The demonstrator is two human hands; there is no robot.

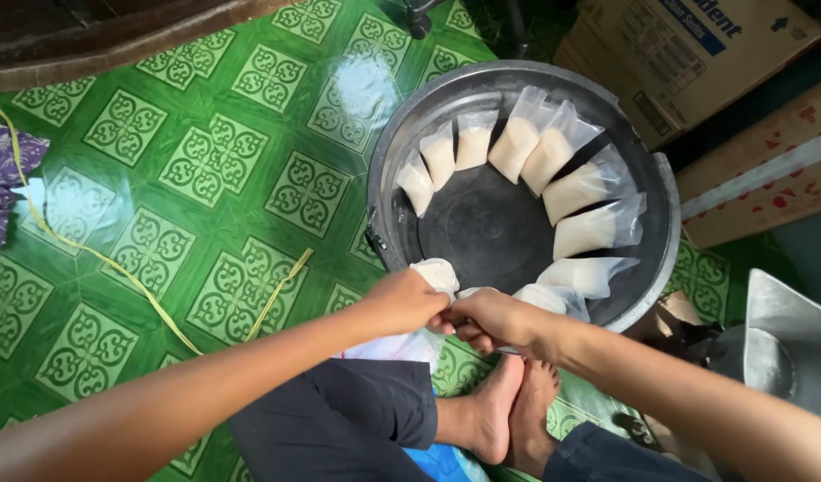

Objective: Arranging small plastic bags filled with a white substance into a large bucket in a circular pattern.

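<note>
Left hand (408, 302) clenched on top of small white bag (437, 275) at near rim of black tub (517, 80). Right hand (491, 319) closed, pinching same bag from other side, knuckles touching left. Both forearms reaching forward over bare feet (508, 406). Filled bags (553, 161) ringing tub wall.

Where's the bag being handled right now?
In the head view, lower centre: the bag is pinched between the left hand and right hand at the black basin's near rim.
</note>
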